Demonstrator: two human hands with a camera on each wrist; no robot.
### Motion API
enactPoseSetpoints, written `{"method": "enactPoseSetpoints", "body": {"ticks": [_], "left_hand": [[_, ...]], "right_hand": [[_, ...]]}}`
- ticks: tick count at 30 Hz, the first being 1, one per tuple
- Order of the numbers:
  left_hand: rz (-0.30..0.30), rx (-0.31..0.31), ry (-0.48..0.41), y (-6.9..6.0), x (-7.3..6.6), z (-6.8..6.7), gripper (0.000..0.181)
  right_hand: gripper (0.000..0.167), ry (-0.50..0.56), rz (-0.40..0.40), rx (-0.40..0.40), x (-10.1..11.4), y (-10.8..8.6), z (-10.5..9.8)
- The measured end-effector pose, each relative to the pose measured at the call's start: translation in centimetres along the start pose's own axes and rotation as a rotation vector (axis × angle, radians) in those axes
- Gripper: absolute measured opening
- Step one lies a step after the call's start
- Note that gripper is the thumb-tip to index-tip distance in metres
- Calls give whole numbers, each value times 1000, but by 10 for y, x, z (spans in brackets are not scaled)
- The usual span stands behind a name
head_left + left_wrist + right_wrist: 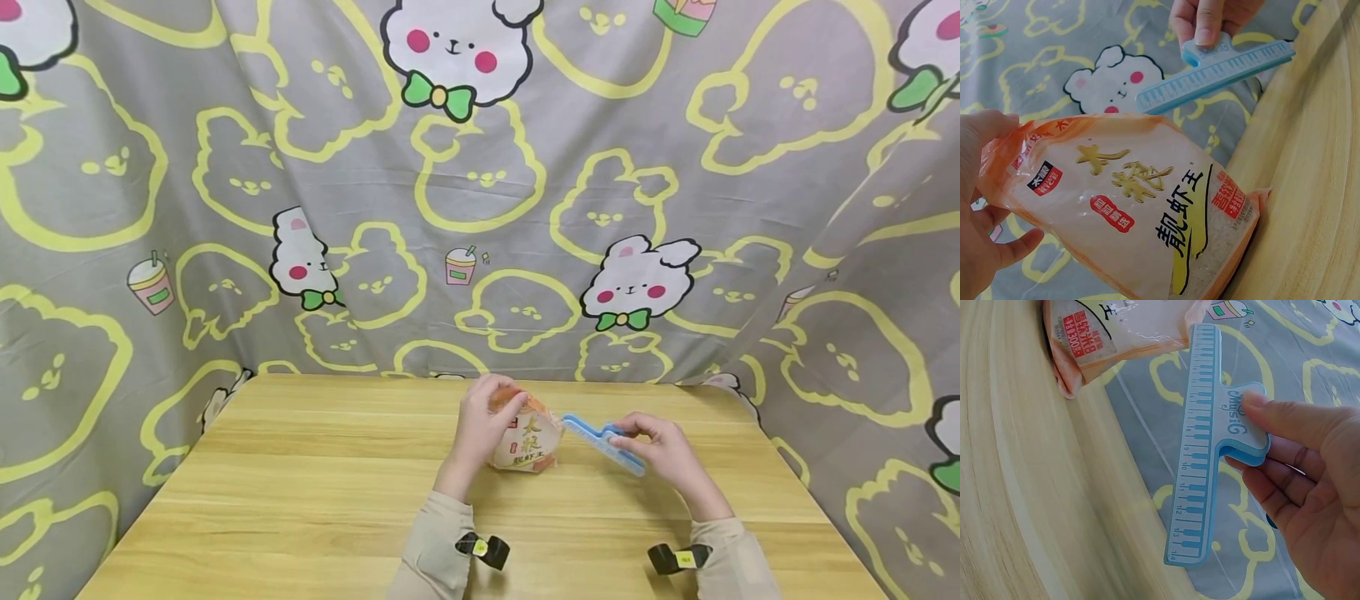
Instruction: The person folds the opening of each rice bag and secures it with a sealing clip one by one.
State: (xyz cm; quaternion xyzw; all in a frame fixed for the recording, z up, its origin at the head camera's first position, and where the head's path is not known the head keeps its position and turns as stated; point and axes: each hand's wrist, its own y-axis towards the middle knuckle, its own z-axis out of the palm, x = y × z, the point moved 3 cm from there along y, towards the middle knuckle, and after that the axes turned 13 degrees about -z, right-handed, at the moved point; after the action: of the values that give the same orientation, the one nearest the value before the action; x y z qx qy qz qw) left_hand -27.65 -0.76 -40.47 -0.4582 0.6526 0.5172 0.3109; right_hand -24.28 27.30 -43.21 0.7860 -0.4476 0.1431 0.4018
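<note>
An orange and white bag (528, 442) with printed characters stands on the table, its top edge gripped by the left hand (480, 429). In the left wrist view the bag (1129, 194) leans, and pale grains show through a window low on its front. The right hand (663, 454) pinches the handle of a long blue clip (600, 442) just right of the bag. Piano keys and a ruler scale are printed on the clip (1196, 450) in the right wrist view, where the thumb lies on its handle and fingers are behind.
The wooden table (315, 483) reaches back to a grey curtain (360, 192) with yellow outlines and white cartoon animals, which also hangs at both sides. A black wrist camera (491, 550) is on the left sleeve, another (675, 558) on the right.
</note>
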Motion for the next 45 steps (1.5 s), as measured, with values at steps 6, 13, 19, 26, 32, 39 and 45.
{"method": "enactPoseSetpoints", "body": {"ticks": [6,13,19,26,32,39,45], "left_hand": [[9,-7,3,0,1,-1,12],[16,-12,19,0,0,-1,12],[16,-15,27,0,-2,-1,12],[9,-8,17,0,-3,-1,12],[4,-8,20,0,-2,-1,12],[11,-7,22,-1,-2,-1,12],[-7,1,9,0,-1,-1,12]], "right_hand": [[11,27,-7,-19,-1,1,5],[8,68,-29,-35,-4,2,11],[8,90,-37,-30,-12,3,20],[11,160,-29,-40,-14,3,27],[12,243,-20,-38,-17,4,31],[12,274,-12,-44,-17,6,33],[13,282,-2,-53,-19,8,35]]}}
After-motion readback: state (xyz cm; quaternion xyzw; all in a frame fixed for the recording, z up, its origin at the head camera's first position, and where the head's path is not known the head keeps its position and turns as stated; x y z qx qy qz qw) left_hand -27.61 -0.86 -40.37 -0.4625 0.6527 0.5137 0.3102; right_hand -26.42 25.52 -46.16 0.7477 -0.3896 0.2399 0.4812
